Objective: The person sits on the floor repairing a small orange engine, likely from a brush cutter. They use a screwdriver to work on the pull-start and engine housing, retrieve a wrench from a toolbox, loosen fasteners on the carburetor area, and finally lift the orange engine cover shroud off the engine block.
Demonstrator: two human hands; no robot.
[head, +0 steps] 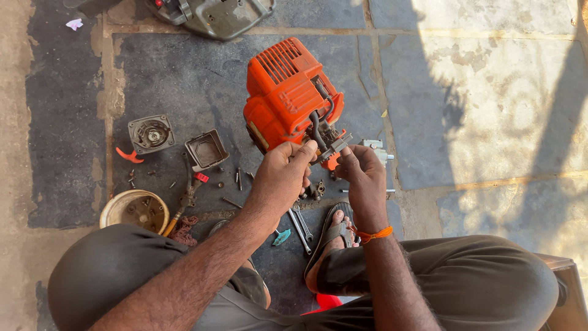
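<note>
An orange small engine (288, 92) with a slotted cover stands on the stone floor (184, 79) in front of me. My left hand (283, 175) pinches a black hose and a grey metal part (331, 147) at the engine's near side. From the right, my right hand (361, 171) closes its fingertips on the same grey part. An orange thread is tied around my right wrist.
On the floor to the left lie a round starter housing (150, 133), a square black cover (207, 149), pliers (187, 199), scattered screws and a cream bowl (135, 211). Spanners (300, 227) lie near my sandalled foot (331, 236). A grey casing (214, 15) sits at the top.
</note>
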